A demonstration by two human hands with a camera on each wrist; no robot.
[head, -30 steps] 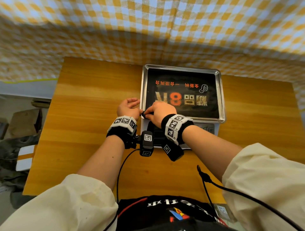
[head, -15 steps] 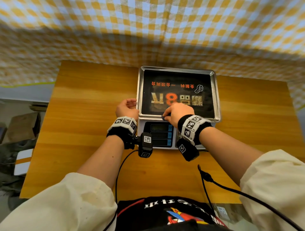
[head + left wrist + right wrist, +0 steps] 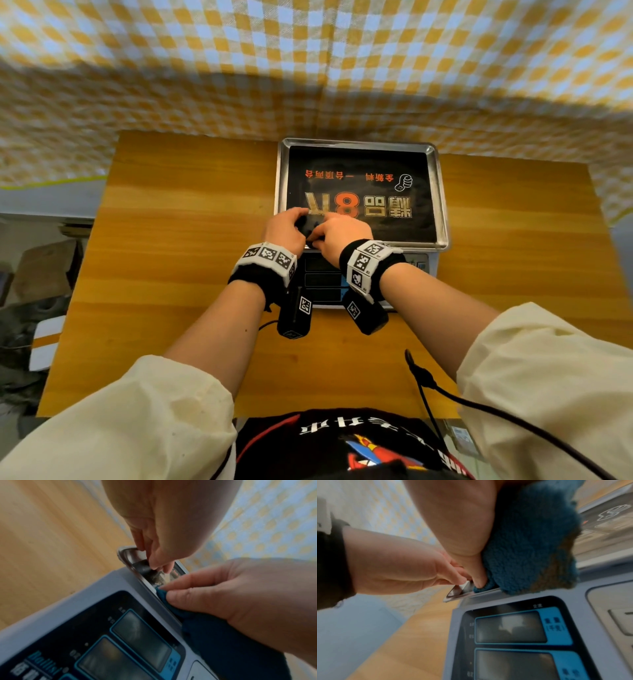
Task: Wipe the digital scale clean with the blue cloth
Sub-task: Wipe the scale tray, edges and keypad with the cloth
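While the scale [image 3: 359, 205] stands on the far middle of the table [image 3: 178, 240], both hands work at the near left corner of its steel tray [image 3: 440, 192].

Left side: the left hand [image 3: 284, 229] has its fingertips curled down onto the tray's corner rim, gripping it. The left wrist view shows those fingertips [image 3: 154, 563] hooked over the corner lip. Judged purpose: steadying the tray.

Centre: the right hand [image 3: 337, 236] is closed around the bunched blue cloth [image 3: 530, 540], with its thumb pressing a fold down at the tray's near rim. The cloth sits at the seam between tray and grey housing, just above the display windows [image 3: 510, 626].

Right side: the rest of the tray, with its dark printed sheet [image 3: 363, 192], lies uncovered.

Assessment: the step in hand appears to be wiping the near edge and corner. To do it well, keep the left hand bracing the tray so it does not lift or slide, draw the cloth along the rim with steady pressure, and keep it off the keys [image 3: 621, 620].
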